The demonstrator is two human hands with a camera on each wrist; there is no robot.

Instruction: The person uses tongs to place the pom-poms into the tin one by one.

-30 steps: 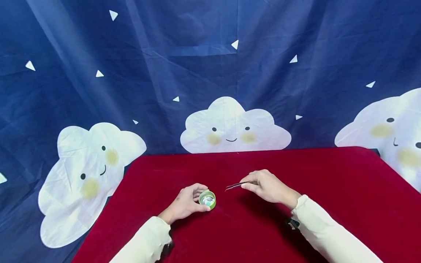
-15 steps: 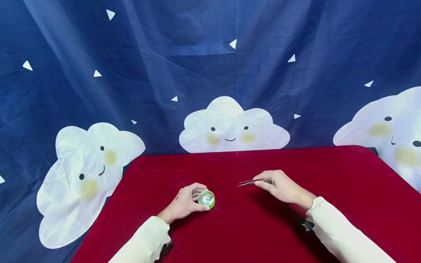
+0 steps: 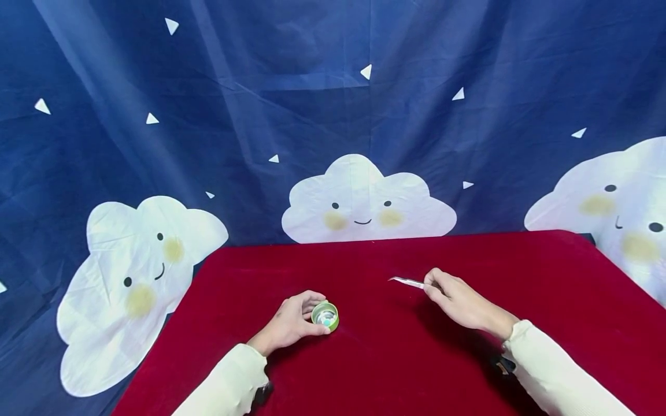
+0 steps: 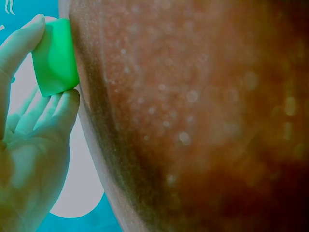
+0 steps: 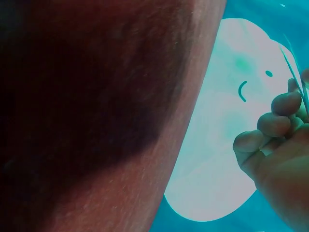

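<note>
My left hand [image 3: 293, 320] grips a small round green tin [image 3: 333, 327] between thumb and fingers, its open mouth facing up. Inside the tin shows a silvery bottom with a small teal and white patch. The left wrist view has the tin's green side wall [image 4: 55, 58] between the thumb and the fingertips, standing on the red cloth. To the right, my right hand [image 3: 463, 300] pinches a pair of silver tweezers [image 3: 408, 282] with a bent tip, held over the cloth and pointing left. In the right wrist view the tweezers' thin arms [image 5: 295, 70] stick out past the curled fingers.
Red cloth [image 3: 364, 370] covers the table, whose far edge runs along a blue curtain [image 3: 322, 110] printed with white clouds and small triangles. Pale sleeves cover both forearms, and a dark wrist device [image 3: 504, 365] shows under the right cuff.
My right hand has moved to the right, away from the tin, and has turned so that the tweezers' bright side shows. The left hand keeps the tin in place.
</note>
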